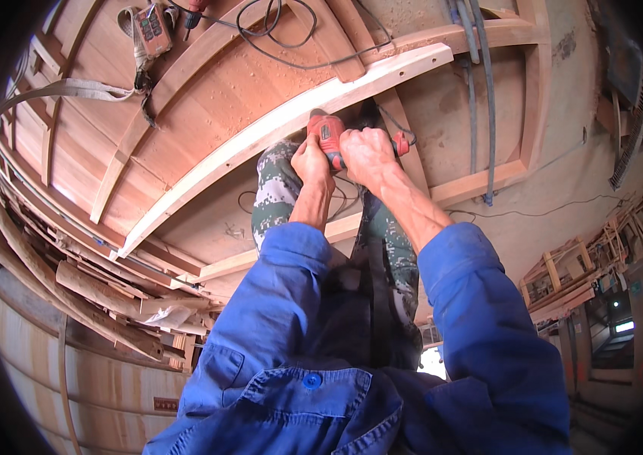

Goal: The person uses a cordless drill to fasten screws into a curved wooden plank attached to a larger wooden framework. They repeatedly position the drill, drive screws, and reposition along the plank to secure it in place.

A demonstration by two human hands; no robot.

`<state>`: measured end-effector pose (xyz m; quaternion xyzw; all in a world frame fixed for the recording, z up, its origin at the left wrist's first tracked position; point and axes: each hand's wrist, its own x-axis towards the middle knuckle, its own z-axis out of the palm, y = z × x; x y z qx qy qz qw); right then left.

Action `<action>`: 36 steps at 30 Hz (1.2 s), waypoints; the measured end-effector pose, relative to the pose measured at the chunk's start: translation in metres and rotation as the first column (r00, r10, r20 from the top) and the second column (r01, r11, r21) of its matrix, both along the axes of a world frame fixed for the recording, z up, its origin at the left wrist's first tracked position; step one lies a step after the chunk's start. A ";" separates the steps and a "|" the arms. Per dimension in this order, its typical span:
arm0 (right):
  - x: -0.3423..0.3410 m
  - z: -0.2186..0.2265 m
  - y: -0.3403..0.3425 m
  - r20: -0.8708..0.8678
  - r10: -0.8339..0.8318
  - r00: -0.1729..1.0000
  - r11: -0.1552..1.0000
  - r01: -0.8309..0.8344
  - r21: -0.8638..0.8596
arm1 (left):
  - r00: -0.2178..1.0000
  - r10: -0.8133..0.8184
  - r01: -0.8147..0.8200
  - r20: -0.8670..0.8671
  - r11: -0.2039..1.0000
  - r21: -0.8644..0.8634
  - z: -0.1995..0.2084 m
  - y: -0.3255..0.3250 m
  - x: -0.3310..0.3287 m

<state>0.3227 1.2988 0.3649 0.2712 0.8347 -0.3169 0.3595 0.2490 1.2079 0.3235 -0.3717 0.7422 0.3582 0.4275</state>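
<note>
I grip a red corded power drill [327, 129] with both hands. My left hand [311, 161] is closed along the side of its body. My right hand [367, 155] is wrapped round its grip end, beside a red part that juts out to the right. The drill's nose points at the near side of a long, pale curved wooden beam [272, 133]. The bit and any contact with the wood are hidden. Dark holes show along the beam's side, several toward its right end. My legs in camouflage trousers [279, 189] are below my hands.
A power strip [154, 30] with a grey strap and another drill [194, 9] lie on the planked wooden surface at the top left. Black cable [291, 61] loops across it. Grey tubes [482, 98] cross the frame at right. Rough logs [94, 282] are stacked at left.
</note>
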 end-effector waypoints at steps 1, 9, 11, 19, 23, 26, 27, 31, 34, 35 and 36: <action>0.000 0.000 -0.002 -0.007 -0.001 1.000 1.000 0.001 -0.009 | 1.000 0.009 -0.009 0.004 1.000 -0.008 0.000 -0.003 0.000; -0.001 0.001 0.000 0.011 0.016 1.000 1.000 -0.016 -0.002 | 1.000 -0.010 0.010 -0.013 1.000 -0.003 0.000 -0.001 0.001; -0.003 0.001 0.001 0.010 0.026 1.000 1.000 -0.026 0.004 | 0.999 -0.020 0.020 -0.031 1.000 0.016 -0.001 -0.001 0.002; -0.005 -0.001 0.003 0.008 0.028 1.000 1.000 -0.029 0.007 | 1.000 -0.031 0.031 -0.005 1.000 0.004 -0.012 -0.010 0.003; -0.001 -0.003 0.004 -0.032 0.023 0.999 0.999 -0.024 -0.023 | 1.000 -0.022 0.022 0.011 1.000 -0.001 -0.014 -0.010 0.005; -0.007 -0.007 0.005 -0.035 0.012 0.999 1.000 -0.013 -0.015 | 0.999 -0.047 0.047 -0.010 0.998 0.029 -0.021 -0.015 0.004; -0.006 -0.006 0.004 -0.055 -0.006 0.998 1.000 0.006 -0.003 | 0.998 -0.057 0.057 -0.023 0.998 0.030 -0.022 -0.019 0.005; 0.008 0.007 -0.016 -0.109 -0.082 0.991 0.995 0.087 0.040 | 0.992 -0.123 0.126 -0.034 0.987 0.096 -0.012 -0.032 0.005; 0.014 0.020 -0.008 -0.122 -0.100 0.987 0.995 0.103 0.013 | 0.991 -0.125 0.130 -0.050 0.983 0.130 0.000 -0.024 0.008; 0.011 0.024 -0.007 -0.145 -0.087 0.986 0.996 0.090 0.014 | 0.992 -0.116 0.121 -0.046 0.984 0.130 0.011 -0.022 0.005; 0.010 0.034 -0.007 -0.149 -0.088 0.985 0.996 0.088 -0.004 | 0.993 -0.108 0.113 -0.041 0.985 0.129 0.023 -0.022 0.004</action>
